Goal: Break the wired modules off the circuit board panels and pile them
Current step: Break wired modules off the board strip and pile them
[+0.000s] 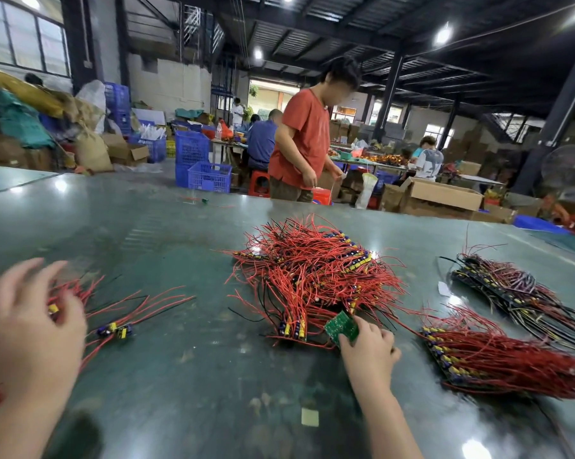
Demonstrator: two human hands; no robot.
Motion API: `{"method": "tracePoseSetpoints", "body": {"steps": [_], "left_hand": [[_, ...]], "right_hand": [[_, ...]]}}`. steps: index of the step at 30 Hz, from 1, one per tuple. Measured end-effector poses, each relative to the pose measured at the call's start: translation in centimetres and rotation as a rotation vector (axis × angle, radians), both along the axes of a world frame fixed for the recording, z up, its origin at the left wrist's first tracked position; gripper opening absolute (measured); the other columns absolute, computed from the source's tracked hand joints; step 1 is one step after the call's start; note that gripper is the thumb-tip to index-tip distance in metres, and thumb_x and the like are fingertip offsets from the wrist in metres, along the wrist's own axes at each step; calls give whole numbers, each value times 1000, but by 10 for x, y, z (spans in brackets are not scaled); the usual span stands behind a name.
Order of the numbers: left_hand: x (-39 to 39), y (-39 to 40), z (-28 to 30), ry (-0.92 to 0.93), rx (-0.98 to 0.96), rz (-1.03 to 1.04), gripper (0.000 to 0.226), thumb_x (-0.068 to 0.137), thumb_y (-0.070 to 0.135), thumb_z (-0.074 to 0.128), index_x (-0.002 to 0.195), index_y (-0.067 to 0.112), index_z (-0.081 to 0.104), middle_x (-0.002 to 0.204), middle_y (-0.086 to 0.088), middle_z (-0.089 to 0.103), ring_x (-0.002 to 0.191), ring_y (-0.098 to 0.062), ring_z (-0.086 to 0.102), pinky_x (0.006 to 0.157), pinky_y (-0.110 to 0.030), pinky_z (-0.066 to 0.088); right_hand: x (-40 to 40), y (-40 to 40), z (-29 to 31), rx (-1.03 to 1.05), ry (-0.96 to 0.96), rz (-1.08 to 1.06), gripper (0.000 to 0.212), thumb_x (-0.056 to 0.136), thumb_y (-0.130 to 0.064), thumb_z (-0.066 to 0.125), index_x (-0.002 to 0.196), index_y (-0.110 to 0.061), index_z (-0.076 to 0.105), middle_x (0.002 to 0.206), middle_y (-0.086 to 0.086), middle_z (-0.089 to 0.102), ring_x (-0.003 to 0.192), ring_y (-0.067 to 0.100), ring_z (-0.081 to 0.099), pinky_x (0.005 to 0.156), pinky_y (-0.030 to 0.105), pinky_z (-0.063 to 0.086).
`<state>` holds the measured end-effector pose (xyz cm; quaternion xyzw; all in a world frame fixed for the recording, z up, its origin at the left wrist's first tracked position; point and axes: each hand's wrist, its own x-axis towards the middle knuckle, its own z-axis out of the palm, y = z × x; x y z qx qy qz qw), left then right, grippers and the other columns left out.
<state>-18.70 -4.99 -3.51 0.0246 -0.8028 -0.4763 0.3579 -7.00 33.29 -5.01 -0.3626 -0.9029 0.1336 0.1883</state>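
Observation:
A large heap of circuit board panels [316, 270] with red wires lies mid-table. My right hand [369, 351] pinches a green board panel [341, 326] at the heap's near edge. Blurred at the left, my left hand [31, 329] hovers with spread fingers over a small pile of broken-off wired modules [114, 329]; whether it holds one I cannot tell. The modules have yellow and purple parts with red and black leads.
Two more stacks of wired panels lie right: one red-wired [498, 362], one darker [514, 293]. A small paper square [310, 417] sits near the front of the green table [186, 376]. A person in a red shirt [304, 140] stands beyond the far edge.

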Motion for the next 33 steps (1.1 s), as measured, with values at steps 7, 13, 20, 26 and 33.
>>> {"method": "tracePoseSetpoints", "body": {"steps": [7, 13, 20, 26, 33], "left_hand": [[64, 89, 2, 89, -195, -542, 62, 83, -21, 48, 117, 30, 55, 112, 7, 62, 52, 6, 63, 71, -4, 42], [66, 105, -12, -63, -192, -725, 92, 65, -34, 29, 109, 44, 49, 131, 25, 41, 93, 4, 63, 86, -8, 46], [73, 112, -15, 60, -351, -637, 80, 63, -33, 36, 119, 20, 60, 143, 7, 36, 127, -12, 41, 106, -21, 28], [84, 122, -7, -7, -8, -768, 46, 78, -23, 52, 101, 16, 64, 104, 2, 67, 99, -5, 61, 89, -12, 44], [90, 136, -13, -407, 481, -1057, 22, 85, -17, 51, 91, -1, 63, 81, -14, 72, 74, -21, 68, 70, -25, 56]], "right_hand": [[3, -5, 8, 75, -49, 29, 46, 82, -52, 60, 125, -37, 53, 121, -6, 47, 115, 21, 26, 92, 40, 23], [3, -14, 11, 51, 7, 150, 35, 80, -54, 62, 110, -36, 61, 115, -14, 53, 115, 15, 34, 91, 36, 20], [5, -23, 17, -446, 420, 235, 20, 72, -18, 77, 80, -22, 59, 79, -8, 62, 77, 12, 58, 63, 17, 42], [5, -30, 29, -912, 906, 286, 22, 79, -10, 72, 97, -22, 67, 88, -1, 63, 79, 12, 56, 73, 20, 43], [1, -52, 33, -1329, 1052, 355, 28, 83, -7, 63, 108, -19, 67, 88, -2, 59, 86, 14, 53, 74, 27, 41]]}}
